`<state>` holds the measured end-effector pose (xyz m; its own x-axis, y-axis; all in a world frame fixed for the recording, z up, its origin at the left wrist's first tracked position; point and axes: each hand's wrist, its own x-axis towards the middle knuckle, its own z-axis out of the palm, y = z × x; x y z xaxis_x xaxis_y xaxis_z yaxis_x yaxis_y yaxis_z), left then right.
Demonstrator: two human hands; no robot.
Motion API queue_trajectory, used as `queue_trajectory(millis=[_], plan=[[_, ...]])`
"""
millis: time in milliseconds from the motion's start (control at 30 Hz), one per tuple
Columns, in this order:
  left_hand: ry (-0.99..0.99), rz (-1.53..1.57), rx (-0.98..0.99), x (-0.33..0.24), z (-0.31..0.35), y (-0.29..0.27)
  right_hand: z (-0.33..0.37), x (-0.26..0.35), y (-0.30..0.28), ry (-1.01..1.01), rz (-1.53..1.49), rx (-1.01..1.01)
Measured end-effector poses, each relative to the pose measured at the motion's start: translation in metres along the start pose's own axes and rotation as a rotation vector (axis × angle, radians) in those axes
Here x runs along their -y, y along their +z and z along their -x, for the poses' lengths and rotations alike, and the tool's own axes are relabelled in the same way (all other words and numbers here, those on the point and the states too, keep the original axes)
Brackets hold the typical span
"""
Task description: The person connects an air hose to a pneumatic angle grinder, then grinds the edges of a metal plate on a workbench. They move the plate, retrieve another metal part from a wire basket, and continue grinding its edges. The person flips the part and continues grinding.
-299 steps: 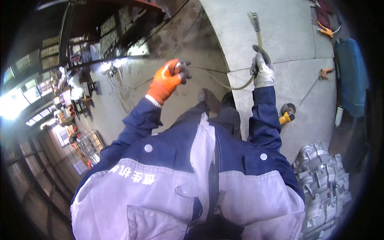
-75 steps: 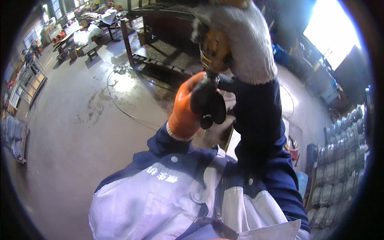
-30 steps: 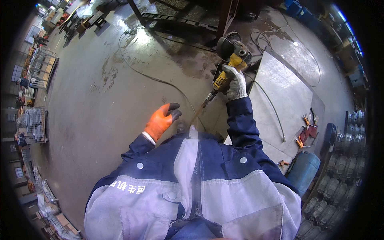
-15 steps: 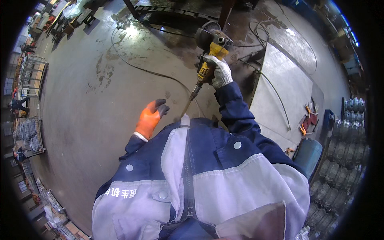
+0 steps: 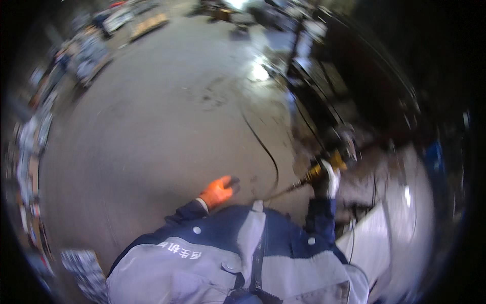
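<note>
My right hand (image 5: pixel 332 180), in a white glove, is closed round the body of a yellow grinder (image 5: pixel 317 170). The grinder points up and to the right, its disc end smeared by motion. From its lower end a hose (image 5: pixel 289 189) runs down toward the front of my jacket. My left hand (image 5: pixel 217 192) wears an orange glove with dark fingertips. It hovers over the floor to the left of the hose, holding nothing, its fingers loosely bent and apart.
A dark metal frame (image 5: pixel 314 101) stands ahead on the right. A dark hose (image 5: pixel 263 144) lies curved on the grey floor (image 5: pixel 152 131). A pale metal sheet (image 5: pixel 367 243) is at my right. Loaded racks (image 5: pixel 91 58) line the far left.
My view has swung left, so the floor and frame appear shifted right and the picture is blurred. The grinder and right hand now sit lower and farther right. The left hand remains empty.
</note>
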<state>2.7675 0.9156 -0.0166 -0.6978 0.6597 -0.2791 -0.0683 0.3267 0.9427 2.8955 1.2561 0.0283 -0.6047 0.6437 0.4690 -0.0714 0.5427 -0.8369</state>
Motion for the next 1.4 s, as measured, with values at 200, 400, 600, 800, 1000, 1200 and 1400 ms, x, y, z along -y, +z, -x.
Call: queue_trajectory(millis=[200,400,600,800,1000,1200,1400], plan=[[-0.058,-0.018,-0.351,-0.002,0.085,-0.007,-0.037,0.030,0.011,0.468,-0.798,0.094],[-0.144,0.009,-0.643,0.024,0.123,-0.043,-0.096,0.065,0.086,0.121,-0.854,0.105],[-0.281,-0.014,-0.913,0.082,0.160,-0.102,-0.173,0.117,0.160,0.058,-0.689,0.129],[-0.315,0.065,-1.173,0.132,0.187,-0.190,-0.201,0.161,0.230,-0.012,-0.694,0.017],[-0.332,-0.014,-1.084,0.141,0.154,-0.303,-0.211,0.171,0.292,0.063,-0.615,-0.216],[-0.182,0.443,-0.887,0.087,0.056,-0.397,-0.228,0.153,0.376,0.311,-0.632,-0.225],[-0.191,0.284,-0.625,0.029,-0.061,-0.503,-0.261,0.156,0.500,0.172,-1.071,-0.154]])
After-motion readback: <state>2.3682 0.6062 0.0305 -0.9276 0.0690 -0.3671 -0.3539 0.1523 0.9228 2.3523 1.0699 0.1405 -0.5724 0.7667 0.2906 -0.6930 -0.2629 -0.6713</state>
